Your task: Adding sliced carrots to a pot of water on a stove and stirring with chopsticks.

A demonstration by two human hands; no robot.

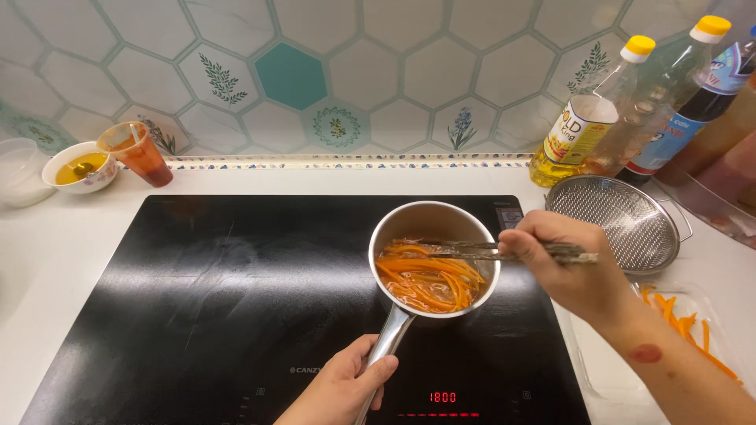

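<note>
A small steel saucepan (431, 217) stands on the right half of a black induction hob (205, 299). Inside it lie orange strips (429, 279) in liquid. My left hand (342, 387) grips the saucepan's long handle (387, 340) near the bottom edge. My right hand (563, 264) holds a pair of chopsticks (472, 250) level over the pan, their tips reaching among the strips on the left side.
A steel mesh strainer (622, 224) sits right of the hob, with oil and sauce bottles (587, 126) behind it. A clear tray (693, 330) with orange strips lies at the right. A bowl (79, 168) of yellow liquid and an orange cup (140, 153) stand back left.
</note>
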